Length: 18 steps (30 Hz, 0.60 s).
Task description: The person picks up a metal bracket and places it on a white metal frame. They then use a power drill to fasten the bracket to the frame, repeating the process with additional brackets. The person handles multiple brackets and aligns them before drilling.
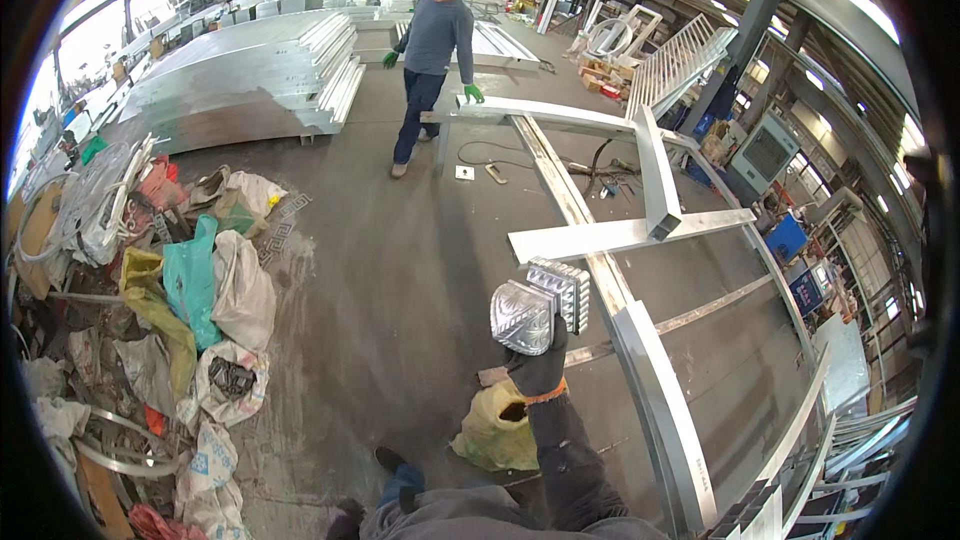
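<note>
I'm standing beside the metal frame (668, 405); should be keeping clear of its edges. Two silver pieces (522, 318) (shiny, embossed, maybe scratching easily) are sitting up front, my right hand (540, 368) gripping from below. Left hand (345, 521) is barely showing; can't tell its grip.

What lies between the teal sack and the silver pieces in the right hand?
In the head view: a pale sack beside the teal sack, then grey floor up to the silver pieces held in the right hand.
</note>
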Tool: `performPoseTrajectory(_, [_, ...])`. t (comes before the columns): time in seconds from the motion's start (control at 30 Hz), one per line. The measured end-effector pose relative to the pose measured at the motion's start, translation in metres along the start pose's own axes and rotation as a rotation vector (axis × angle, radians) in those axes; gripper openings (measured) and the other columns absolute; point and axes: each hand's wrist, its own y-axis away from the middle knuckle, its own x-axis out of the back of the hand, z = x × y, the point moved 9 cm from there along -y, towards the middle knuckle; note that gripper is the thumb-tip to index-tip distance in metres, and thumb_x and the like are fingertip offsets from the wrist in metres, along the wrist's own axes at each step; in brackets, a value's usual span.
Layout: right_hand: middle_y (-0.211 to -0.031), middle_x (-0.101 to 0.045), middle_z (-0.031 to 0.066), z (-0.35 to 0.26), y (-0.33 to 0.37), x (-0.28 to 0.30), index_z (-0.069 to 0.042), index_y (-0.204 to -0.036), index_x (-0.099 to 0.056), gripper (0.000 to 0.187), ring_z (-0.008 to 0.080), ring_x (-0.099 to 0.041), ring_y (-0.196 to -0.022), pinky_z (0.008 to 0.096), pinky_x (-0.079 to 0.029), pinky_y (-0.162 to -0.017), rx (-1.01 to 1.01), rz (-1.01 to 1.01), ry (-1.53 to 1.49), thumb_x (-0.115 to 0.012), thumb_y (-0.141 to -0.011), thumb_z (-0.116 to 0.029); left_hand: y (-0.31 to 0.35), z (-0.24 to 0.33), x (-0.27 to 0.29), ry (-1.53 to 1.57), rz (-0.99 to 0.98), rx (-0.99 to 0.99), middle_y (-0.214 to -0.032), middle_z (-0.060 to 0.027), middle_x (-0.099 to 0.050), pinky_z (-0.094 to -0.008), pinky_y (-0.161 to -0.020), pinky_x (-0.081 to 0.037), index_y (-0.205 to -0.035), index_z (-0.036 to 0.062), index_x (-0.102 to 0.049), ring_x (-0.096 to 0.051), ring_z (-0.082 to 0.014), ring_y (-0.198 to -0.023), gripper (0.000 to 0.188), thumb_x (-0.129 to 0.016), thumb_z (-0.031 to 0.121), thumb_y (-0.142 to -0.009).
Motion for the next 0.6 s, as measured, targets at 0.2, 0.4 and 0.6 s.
performPoseTrajectory(0.2, [-0.138, -0.064, 0.0067, 0.046, -0.082, -0.025, -0.015, -0.143, -0.057, 0.062, 0.0287, -0.064, -0.125, 0.0494, -0.059, -0.097, 0.015, 0.134, -0.076, -0.05, -0.102, -0.06, -0.082, 0.16, 0.062, 0.232, -0.086, -0.144, -0.124, -0.0101, -0.064, -0.057, -0.079, -0.049, -0.113, 0.0223, -0.071, -0.06, -0.0382, -0.106, 0.038, -0.058, 0.051, -0.091])
performPoseTrajectory(0.4, [-0.143, -0.062, 0.0122, 0.089, -0.18, -0.038, -0.013, -0.15, -0.051, 0.071, 0.0339, -0.06, -0.131, 0.0571, -0.058, -0.1, -0.03, -0.004, 0.012, -0.053, -0.1, -0.064, -0.093, 0.258, 0.071, 0.147, 0.031, -0.217, -0.12, -0.009, -0.065, -0.0543, -0.077, -0.05, -0.113, 0.0207, -0.071, -0.061, -0.036, -0.101, 0.038, -0.061, 0.05, -0.091])
performPoseTrajectory(0.6, [-0.151, -0.055, 0.0125, 0.14, -0.306, -0.016, -0.014, -0.157, -0.043, 0.077, 0.0336, -0.06, -0.132, 0.0574, -0.057, -0.102, -0.151, -0.031, 0.085, -0.068, -0.096, -0.055, -0.119, 0.349, 0.041, 0.007, 0.01, -0.126, -0.115, -0.008, -0.066, -0.0516, -0.075, -0.05, -0.112, 0.0191, -0.071, -0.062, -0.0339, -0.096, 0.038, -0.063, 0.05, -0.091])
